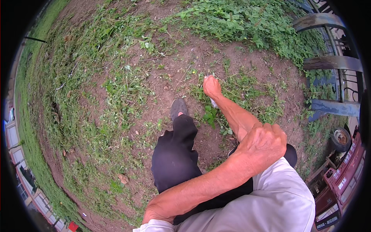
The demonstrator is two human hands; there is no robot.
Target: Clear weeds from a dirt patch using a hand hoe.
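My right hand (212, 87) is closed around a thin, dark rod-like tool (204, 61), whose far end points away over bare soil; its exact kind cannot be told. Something whitish (214, 103) shows just below that wrist. My left arm crosses in front of my body, and my left hand (268, 139) lies over my right arm near the elbow, knuckles bent. Its fingertips are hidden, so whether it grips the arm is unclear. Low green weeds (246, 92) grow beside my right forearm. A leafy young plant (210, 116) stands below my right hand.
My grey shoe (179, 108) rests on the soil. Flattened or cut weeds (121, 87) cover the ground at left. Dense green plants (246, 20) grow at the top. Curved metal bars (333, 63) stand at right, above a wheel (341, 139) and a red vehicle (342, 179).
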